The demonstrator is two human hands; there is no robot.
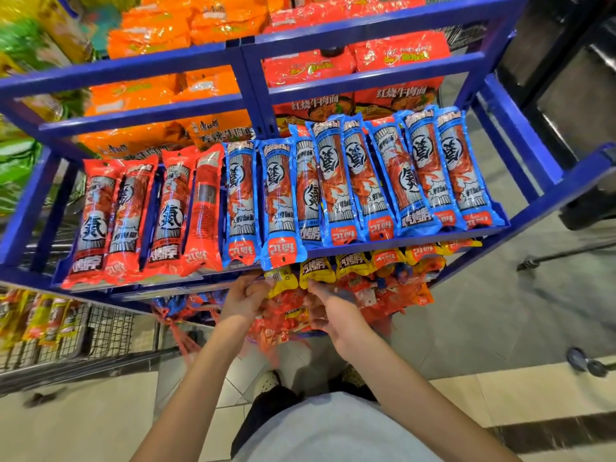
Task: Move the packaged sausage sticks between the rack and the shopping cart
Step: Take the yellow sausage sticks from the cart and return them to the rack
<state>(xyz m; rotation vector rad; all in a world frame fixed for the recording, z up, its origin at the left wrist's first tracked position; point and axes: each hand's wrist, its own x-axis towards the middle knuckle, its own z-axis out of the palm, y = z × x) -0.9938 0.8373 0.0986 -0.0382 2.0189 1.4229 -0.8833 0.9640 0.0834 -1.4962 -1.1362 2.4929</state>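
Blue steel tubes frame the rack (366, 85) in front of me. Its middle shelf carries packaged sausage sticks lying side by side, with red packs (133, 221) on the left and blue packs (366, 181) on the right. On the shelf below, yellow packs (353, 263) stick out past the edge, and both my hands are there. My left hand (246, 295) curls its fingers round the end of the nearest yellow pack (280, 281). My right hand (333, 311) reaches to the next yellow pack (316, 271). Blur hides its fingertips, so I cannot tell whether it grips. The wire shopping cart (100, 328) stands at my lower left, just beside the rack, with more packs showing behind its mesh. Orange noodle bags (160, 38) fill the shelves above.
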